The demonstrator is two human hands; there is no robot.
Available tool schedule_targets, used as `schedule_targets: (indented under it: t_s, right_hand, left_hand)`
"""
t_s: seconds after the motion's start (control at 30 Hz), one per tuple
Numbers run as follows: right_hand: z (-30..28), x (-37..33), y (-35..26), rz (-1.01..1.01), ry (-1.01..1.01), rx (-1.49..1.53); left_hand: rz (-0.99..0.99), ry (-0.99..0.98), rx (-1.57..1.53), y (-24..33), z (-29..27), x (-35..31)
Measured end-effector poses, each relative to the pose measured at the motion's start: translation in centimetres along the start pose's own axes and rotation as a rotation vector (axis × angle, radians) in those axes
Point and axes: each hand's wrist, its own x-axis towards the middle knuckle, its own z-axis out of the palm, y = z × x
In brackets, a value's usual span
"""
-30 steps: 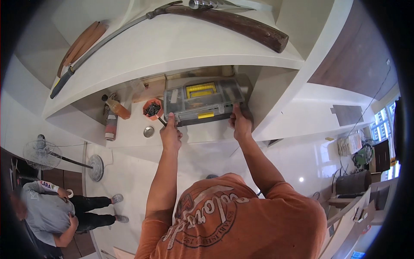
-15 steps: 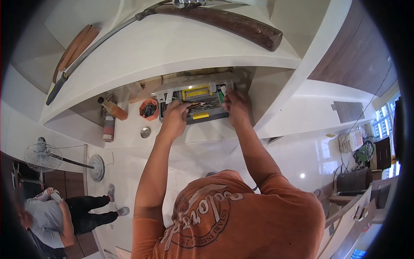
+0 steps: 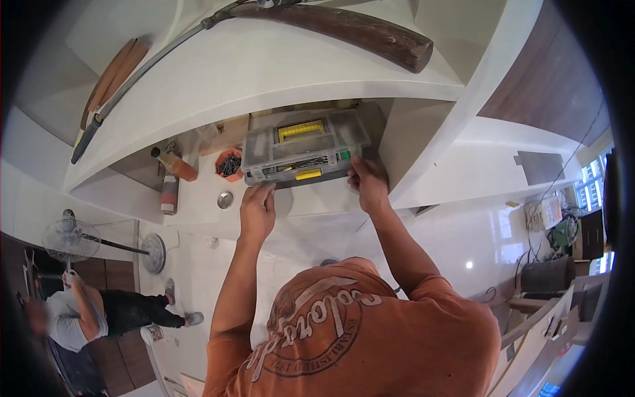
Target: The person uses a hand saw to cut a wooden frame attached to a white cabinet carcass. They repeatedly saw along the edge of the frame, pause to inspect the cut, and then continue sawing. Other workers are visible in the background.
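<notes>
A shallow organizer case (image 3: pixel 264 153) with a clear lid, dark base and yellow handle lies in the shelf compartment. Through the lid show several drill bits (image 3: pixel 317 163) and a green item at the right. The lid is down over the base, though I cannot tell whether it is fully latched; a yellow latch (image 3: pixel 308 174) sits at the front middle. My left hand (image 3: pixel 258 208) has its fingers curled at the case's front left corner. My right hand (image 3: pixel 369 184) grips the front right corner, thumb and fingers closed around its edge.
Left of the case stand an orange tub of dark screws (image 3: pixel 229 165), a small round metal tin (image 3: pixel 225 200), a bottle of amber liquid (image 3: pixel 177 167) and a spray can (image 3: pixel 170 196). A sheathed blade (image 3: pixel 337 30) lies above. A person (image 3: pixel 79 308) stands near a fan (image 3: pixel 71 239).
The clear lid has swung down over the case. My left hand has left the drill bits for the front left corner, and my right hand has come down to the front right corner.
</notes>
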Motion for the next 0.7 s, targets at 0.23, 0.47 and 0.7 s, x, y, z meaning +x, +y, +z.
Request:
schedule_targets:
  t_s: [0.23,0.47,0.7]
  right_hand:
    - [1.2,0.3,-1.8,0.008,0.013,0.042]
    - [-1.0,0.1,-0.6,0.038,-0.015,-0.075]
    - [0.8,-4.5,-0.8,-0.532,0.065,-0.79]
  left_hand:
    - [0.047,0.004,0.046,1.6,1.4,1.1]
    - [0.238,0.212,0.084,2.9,0.0,2.6]
    - [0.165,0.231,0.225,0.3,-1.1,3.4]
